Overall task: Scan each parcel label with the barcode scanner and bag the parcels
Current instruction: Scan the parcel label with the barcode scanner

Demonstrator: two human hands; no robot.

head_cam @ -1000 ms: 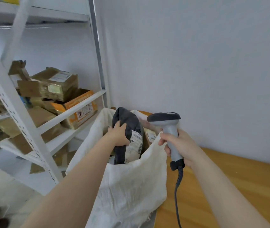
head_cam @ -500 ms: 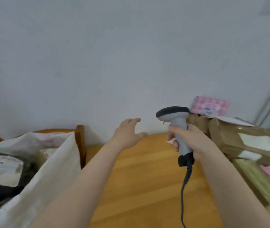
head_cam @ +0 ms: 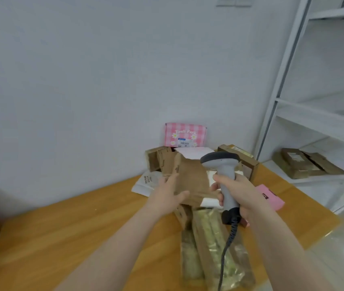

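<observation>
Head view: left hand (head_cam: 168,196) spread wide at the brown cardboard parcel (head_cam: 190,179) on the wooden table (head_cam: 83,227) — not yet gripping; right hand (head_cam: 237,192) wrapped round the barcode scanner (head_cam: 223,171). A one-sided grab may let it slip — judging by the loose flaps

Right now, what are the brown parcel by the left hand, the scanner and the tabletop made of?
The brown parcel: likely cardboard, matte, by its creased kraft faces and die-cut flaps. The scanner: moulded plastic, light grey handle, darker head, smooth with slight sheen. The tabletop: wood or wood-look laminate, orange-tan with grain lines, satin; can't tell which.
</observation>
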